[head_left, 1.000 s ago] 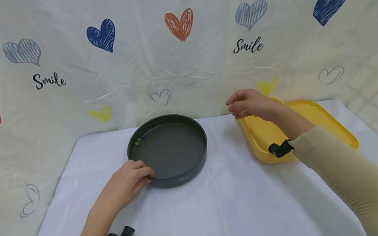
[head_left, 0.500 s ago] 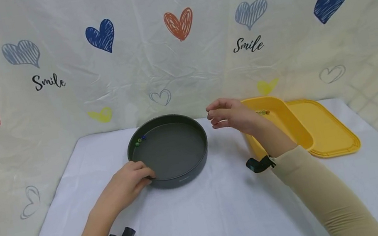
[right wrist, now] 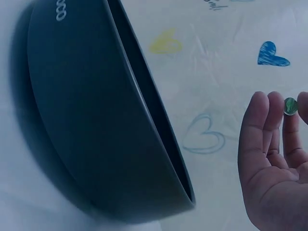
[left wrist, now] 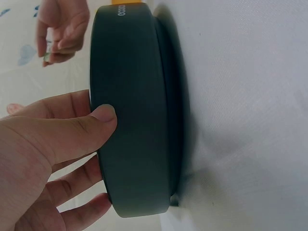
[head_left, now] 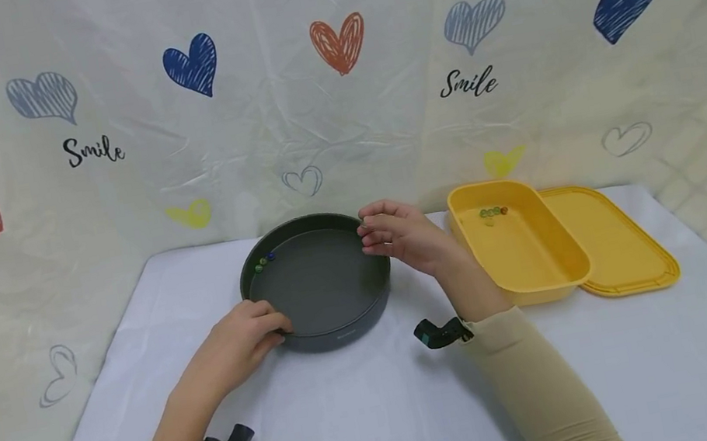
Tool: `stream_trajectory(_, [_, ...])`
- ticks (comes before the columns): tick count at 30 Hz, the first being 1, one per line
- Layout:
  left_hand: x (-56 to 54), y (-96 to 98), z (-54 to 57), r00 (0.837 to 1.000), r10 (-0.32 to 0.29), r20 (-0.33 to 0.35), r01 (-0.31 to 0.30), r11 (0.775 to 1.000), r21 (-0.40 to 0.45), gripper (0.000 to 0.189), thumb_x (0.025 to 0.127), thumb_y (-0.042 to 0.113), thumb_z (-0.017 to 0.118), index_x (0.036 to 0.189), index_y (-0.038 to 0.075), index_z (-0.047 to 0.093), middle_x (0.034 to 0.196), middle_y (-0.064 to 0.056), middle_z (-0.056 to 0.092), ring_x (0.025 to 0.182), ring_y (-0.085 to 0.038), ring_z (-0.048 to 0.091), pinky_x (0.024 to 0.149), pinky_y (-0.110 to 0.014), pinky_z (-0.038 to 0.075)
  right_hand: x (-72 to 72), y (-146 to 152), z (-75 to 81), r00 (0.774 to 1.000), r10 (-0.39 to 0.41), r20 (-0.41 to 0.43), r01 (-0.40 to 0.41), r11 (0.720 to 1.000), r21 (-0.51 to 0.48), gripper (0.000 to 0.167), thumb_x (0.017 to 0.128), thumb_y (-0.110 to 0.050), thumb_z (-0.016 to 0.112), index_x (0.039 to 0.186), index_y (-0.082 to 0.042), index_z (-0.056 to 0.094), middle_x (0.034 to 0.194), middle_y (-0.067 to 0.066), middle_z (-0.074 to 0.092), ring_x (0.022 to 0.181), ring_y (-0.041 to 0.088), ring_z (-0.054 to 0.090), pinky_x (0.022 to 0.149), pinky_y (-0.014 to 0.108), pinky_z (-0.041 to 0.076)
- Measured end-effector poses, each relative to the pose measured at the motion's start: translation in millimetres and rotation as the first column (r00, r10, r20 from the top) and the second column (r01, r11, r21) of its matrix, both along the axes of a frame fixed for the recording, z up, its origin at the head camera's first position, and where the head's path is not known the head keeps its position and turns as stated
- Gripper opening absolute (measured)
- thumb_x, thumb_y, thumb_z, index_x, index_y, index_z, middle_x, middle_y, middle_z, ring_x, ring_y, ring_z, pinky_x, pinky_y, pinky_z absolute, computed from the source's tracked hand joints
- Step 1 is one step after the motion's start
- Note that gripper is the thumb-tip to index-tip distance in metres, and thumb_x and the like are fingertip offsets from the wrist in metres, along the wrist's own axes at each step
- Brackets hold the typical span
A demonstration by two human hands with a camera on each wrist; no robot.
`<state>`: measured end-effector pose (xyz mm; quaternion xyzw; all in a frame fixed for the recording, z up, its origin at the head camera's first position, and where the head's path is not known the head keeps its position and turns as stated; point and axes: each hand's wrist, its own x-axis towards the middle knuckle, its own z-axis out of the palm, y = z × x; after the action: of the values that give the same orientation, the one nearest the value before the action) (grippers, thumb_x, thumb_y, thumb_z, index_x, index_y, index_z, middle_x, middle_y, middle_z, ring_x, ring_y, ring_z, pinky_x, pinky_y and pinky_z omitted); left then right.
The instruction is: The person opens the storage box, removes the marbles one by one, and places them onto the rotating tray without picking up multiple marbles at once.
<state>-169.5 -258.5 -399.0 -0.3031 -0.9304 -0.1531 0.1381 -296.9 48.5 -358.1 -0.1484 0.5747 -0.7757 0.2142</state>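
So the left hand (head_left: pixel 243 342) has the dark round pan (head_left: pixel 323 289) by its 7 o'clock edge, thumb flat on the outside wall and fingers hooked over the rim, so they're pretty much closed up around it. The right hand (head_left: pixel 408 238) is up by the pan's 1–2 o'clock side, pinching a clear-and-green marble (right wrist: pixel 290 106) between thumb and fingertips, just a marble's width apart. A few green and blue marbles (head_left: pixel 263 263) sit inside the pan at 10 o'clock. Over at 3 o'clock from the pan there's a yellow box (head_left: pixel 526 253) on the white-covered table (head_left: pixel 361 424), green and orange marbles (head_left: pixel 492 212) near its 11 o'clock corner. Yellow lid (head_left: pixel 620 244) lies at the box's 3 o'clock.
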Motion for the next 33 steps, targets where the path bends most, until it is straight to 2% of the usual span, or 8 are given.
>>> stream_trajectory(7, [-0.4,-0.1,-0.1,1.000,0.003,-0.002,-0.003,1.000,-0.002,0.022,0.081,0.007,0.082,0.094,0.023,0.074,0.087,0.009,0.060,0.086,-0.011,0.056,0.074,-0.030,0.052,3.1,-19,-8.7,0.999,0.009,0.036,-0.007,0.999,-0.052,0.008,0.101,-0.006,0.056,0.104,-0.010,0.062,0.092,0.006,0.065,0.081,0.016,0.066,0.081,0.030,0.058])
stream_trajectory(11, [-0.3,0.5,-1.4,1.000,-0.001,0.006,0.001,1.000,-0.002,0.021,0.082,0.007,0.082,0.095,0.022,0.074,0.087,0.009,0.060,0.085,-0.011,0.056,0.074,-0.030,0.052,6.3,-25,-15.6,0.999,0.030,0.036,-0.028,0.999,-0.043,0.007,0.100,-0.006,0.058,0.106,-0.007,0.060,0.092,0.006,0.065,0.081,0.016,0.066,0.081,0.030,0.058])
stream_trajectory(18, [-0.4,0.8,-2.0,1.000,-0.005,0.007,0.005,1.000,-0.011,0.021,0.081,0.006,0.082,0.095,0.021,0.074,0.087,0.009,0.059,0.085,-0.012,0.055,0.074,-0.030,0.052,11.7,-31,-26.9,0.999,0.037,-0.005,-0.036,0.998,0.051,0.010,0.099,-0.008,0.060,0.108,-0.005,0.061,0.093,0.007,0.064,0.080,0.018,0.066,0.081,0.030,0.058])
stream_trajectory(23, [-0.6,0.4,-0.9,1.000,-0.009,-0.001,0.009,1.000,-0.014,0.022,0.081,0.006,0.082,0.094,0.021,0.074,0.086,0.009,0.059,0.085,-0.012,0.055,0.073,-0.030,0.051,15.1,-36,-31.4,0.997,0.058,-0.055,-0.049,0.986,0.159,0.024,0.099,-0.009,0.060,0.119,0.005,0.056,0.095,0.007,0.064,0.082,0.018,0.065,0.083,0.032,0.057])
stream_trajectory(26, [-0.7,0.6,-0.2,1.000,-0.009,-0.004,0.009,1.000,-0.015,0.021,0.081,0.006,0.082,0.094,0.021,0.074,0.086,0.009,0.059,0.085,-0.012,0.055,0.073,-0.030,0.051,15.9,-38,-32.4,0.995,0.058,-0.079,-0.042,0.980,0.193,0.023,0.099,-0.009,0.060,0.118,0.004,0.057,0.095,0.007,0.064,0.082,0.019,0.065,0.083,0.032,0.057])
stream_trajectory(30, [-1.5,1.5,0.8,1.000,-0.007,-0.006,0.007,1.000,-0.016,0.021,0.082,0.006,0.081,0.093,0.021,0.074,0.085,0.008,0.059,0.085,-0.012,0.056,0.073,-0.030,0.051,15.4,-40,-33.0,0.992,0.055,-0.113,-0.029,0.976,0.216,0.014,0.098,-0.010,0.061,0.111,-0.003,0.061,0.094,0.006,0.063,0.081,0.019,0.063,0.081,0.032,0.057])
stream_trajectory(33, [-0.9,1.4,0.7,1.000,-0.001,0.003,0.001,1.000,-0.018,0.021,0.082,0.006,0.081,0.094,0.021,0.074,0.085,0.009,0.059,0.084,-0.012,0.055,0.073,-0.030,0.051,16.1,-42,-34.0,0.989,0.064,-0.137,-0.028,0.967,0.253,0.018,0.098,-0.011,0.062,0.112,-0.001,0.062,0.094,0.005,0.064,0.081,0.019,0.062,0.081,0.032,0.057])
